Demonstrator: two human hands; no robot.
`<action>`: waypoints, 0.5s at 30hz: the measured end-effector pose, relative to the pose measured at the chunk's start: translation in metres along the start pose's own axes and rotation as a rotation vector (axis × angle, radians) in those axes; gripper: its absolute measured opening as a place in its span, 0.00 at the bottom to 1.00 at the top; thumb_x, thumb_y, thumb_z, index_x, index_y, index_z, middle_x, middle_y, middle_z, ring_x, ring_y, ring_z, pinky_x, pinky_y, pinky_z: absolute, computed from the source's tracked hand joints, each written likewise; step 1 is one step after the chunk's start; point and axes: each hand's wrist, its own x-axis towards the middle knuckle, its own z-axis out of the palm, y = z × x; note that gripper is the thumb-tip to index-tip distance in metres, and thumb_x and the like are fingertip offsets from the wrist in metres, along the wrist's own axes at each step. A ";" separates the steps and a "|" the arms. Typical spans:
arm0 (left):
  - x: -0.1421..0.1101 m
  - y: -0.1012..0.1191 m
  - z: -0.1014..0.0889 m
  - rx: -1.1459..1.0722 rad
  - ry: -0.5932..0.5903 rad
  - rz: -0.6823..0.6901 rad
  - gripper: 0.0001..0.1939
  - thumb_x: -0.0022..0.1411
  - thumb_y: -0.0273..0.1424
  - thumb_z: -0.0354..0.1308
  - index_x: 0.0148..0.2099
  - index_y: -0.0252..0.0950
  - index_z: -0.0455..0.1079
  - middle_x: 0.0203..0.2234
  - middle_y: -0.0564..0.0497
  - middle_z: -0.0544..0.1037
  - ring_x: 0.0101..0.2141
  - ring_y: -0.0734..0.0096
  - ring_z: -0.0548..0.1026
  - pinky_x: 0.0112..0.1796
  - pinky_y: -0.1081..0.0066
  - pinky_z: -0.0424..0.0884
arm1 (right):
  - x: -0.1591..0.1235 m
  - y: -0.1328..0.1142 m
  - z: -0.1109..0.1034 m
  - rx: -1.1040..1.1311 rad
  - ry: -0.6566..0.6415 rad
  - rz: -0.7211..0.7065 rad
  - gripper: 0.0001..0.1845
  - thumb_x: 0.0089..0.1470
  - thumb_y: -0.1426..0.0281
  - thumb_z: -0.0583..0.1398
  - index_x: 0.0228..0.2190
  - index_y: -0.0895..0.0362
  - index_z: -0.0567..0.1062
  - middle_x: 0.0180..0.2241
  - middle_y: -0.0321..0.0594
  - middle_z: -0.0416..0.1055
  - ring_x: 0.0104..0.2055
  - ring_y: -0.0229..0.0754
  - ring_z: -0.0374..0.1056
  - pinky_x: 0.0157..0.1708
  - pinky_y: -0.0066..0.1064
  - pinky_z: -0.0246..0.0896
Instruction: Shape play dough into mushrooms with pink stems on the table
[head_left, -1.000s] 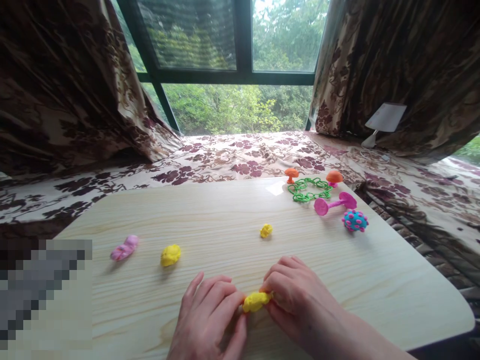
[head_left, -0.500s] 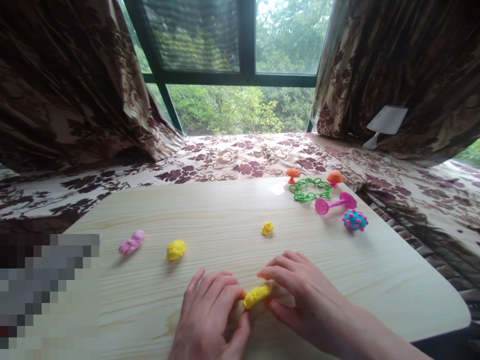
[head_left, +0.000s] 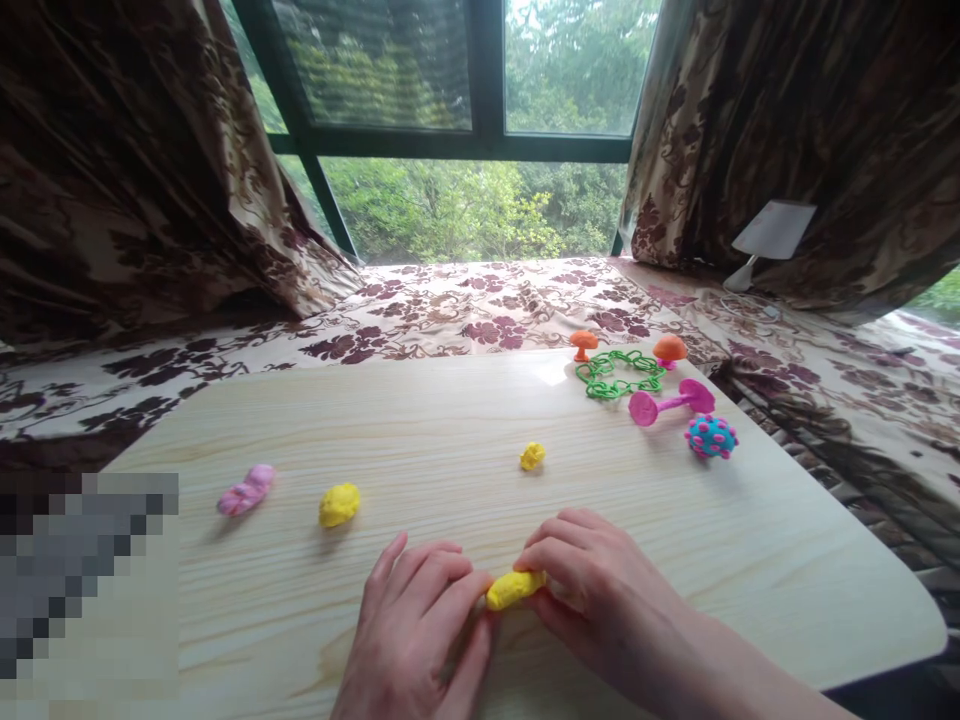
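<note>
Because both hands pinch the soft-looking roll (head_left: 513, 591) by its ends, its bare middle seems the weak point. The left hand (head_left: 486, 600) has index finger and thumb at the roll's left end, its other fingers slightly spread; the right hand (head_left: 536, 582) nips the right end, fingers curled together. The roll sits between them at the near side of the tabletop (head_left: 420, 440) — whether it is lifted or resting, I cannot tell. A harder squeeze could flatten or dent an end; uneven pulling could thin the middle, bend it or tear it.

Beyond the left hand lie a yellow lump (head_left: 340, 505) and a pink lump (head_left: 247, 490), well enough apart that only a wide sweep would knock them. The yellow bit (head_left: 532, 457), ahead of the right hand, is small — a stray knuckle could squash it.

Farther right, the studded ball (head_left: 711, 437) sits near the tabletop's edge and might roll off if bumped. Past it are the pink dumbbell (head_left: 670, 402), the green chain (head_left: 619, 376) and two orange caps (head_left: 670, 348), out of easy harm.
</note>
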 end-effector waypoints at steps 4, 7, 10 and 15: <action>0.002 -0.001 0.002 -0.012 0.006 0.008 0.14 0.54 0.22 0.54 0.43 0.40 0.66 0.31 0.52 0.70 0.41 0.65 0.66 0.51 0.52 0.51 | 0.004 0.001 0.003 -0.017 -0.011 -0.006 0.07 0.52 0.77 0.55 0.33 0.55 0.70 0.32 0.36 0.68 0.34 0.38 0.60 0.36 0.30 0.52; 0.001 -0.001 0.003 -0.006 0.009 0.003 0.14 0.54 0.22 0.54 0.43 0.40 0.66 0.30 0.52 0.69 0.40 0.66 0.66 0.51 0.53 0.52 | 0.006 0.002 0.004 -0.061 -0.012 -0.008 0.05 0.52 0.77 0.55 0.30 0.56 0.69 0.31 0.36 0.68 0.35 0.39 0.58 0.37 0.32 0.52; 0.001 -0.002 0.002 0.018 0.016 0.006 0.14 0.53 0.22 0.54 0.43 0.39 0.65 0.31 0.52 0.69 0.39 0.66 0.67 0.50 0.53 0.53 | 0.006 0.002 0.002 -0.082 -0.011 -0.014 0.04 0.53 0.75 0.55 0.29 0.56 0.69 0.32 0.36 0.67 0.35 0.39 0.57 0.37 0.32 0.52; 0.002 -0.003 -0.006 0.084 0.070 0.044 0.12 0.51 0.22 0.56 0.40 0.39 0.66 0.32 0.50 0.71 0.39 0.64 0.68 0.50 0.53 0.54 | 0.005 -0.003 -0.007 -0.100 -0.014 -0.005 0.06 0.55 0.74 0.54 0.35 0.54 0.69 0.36 0.37 0.66 0.38 0.40 0.57 0.38 0.32 0.54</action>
